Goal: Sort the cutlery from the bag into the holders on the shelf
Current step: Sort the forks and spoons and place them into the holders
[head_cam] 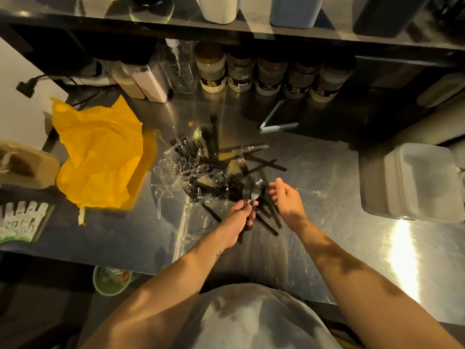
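Left hand (239,219) is closed round a bundle of black utensils (252,195). It grips them by the handles at the near edge of the cutlery pile (214,170), with the heads pointing to the far side.

At the left of the steel counter (327,159) lies a crumpled yellow bag (100,157), slack, its right edge just beside the pile.

The pile sits mid-counter. Clear spoons (176,170) lie mostly on its left half. Black forks and knives (254,165) are tangled on its right half, and several pieces lie loose around the margin.

Right hand (286,197) hovers over the near right corner of the pile, fingers loosely spread, grasping nothing. A lone clear spoon (313,192) lies on the counter just right of that hand.

White foam containers (415,182) stand at the right edge, well apart from the pile.

On the far side, under the shelf (251,30), a row of labelled jars (269,74) stands at the back. Left of the jars is a clear container (180,69); its contents are not discernible.
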Demonstrator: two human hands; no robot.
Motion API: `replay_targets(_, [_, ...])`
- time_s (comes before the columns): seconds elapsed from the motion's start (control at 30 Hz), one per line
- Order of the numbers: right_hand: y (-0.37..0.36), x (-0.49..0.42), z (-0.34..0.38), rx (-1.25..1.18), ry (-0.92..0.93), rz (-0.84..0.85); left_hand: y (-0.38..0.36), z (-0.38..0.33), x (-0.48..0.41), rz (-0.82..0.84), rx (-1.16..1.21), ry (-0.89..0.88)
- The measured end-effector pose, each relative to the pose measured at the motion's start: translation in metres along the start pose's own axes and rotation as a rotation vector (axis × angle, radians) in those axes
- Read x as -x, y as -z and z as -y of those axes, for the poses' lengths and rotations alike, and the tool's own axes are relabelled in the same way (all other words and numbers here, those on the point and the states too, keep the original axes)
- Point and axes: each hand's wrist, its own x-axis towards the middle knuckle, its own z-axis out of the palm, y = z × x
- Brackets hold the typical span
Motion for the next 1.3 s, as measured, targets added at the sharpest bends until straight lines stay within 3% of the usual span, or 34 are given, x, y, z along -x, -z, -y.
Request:
replay_targets(0.17, [0.001,-0.005,-0.033,0.631,-0.018,0.06,0.011,0.004,-0.002,-0.069,0.08,0.022])
replay_targets(0.57, [-0.005,0.003,-0.038,0.805,0.051,0.062,0.021,0.023,-0.003,-0.168,0.102,0.038])
replay_targets(0.73, [0.004,0.007,-0.052,0.624,-0.028,0.029,0.023,0.029,-0.001,-0.165,0.089,0.029])
replay_targets(0.97, [0.012,0.028,-0.054,0.182,-0.062,-0.016,0.013,0.037,-0.006,-0.152,0.159,0.051])
replay_targets(1.17, [0.003,0.049,-0.048,0.197,0.079,-0.065,-0.009,0.032,-0.007,-0.131,0.237,0.054])
replay_targets(1.3, [-0.004,0.06,-0.04,0.274,0.248,0.078,-0.013,0.028,-0.007,-0.051,0.306,0.039])
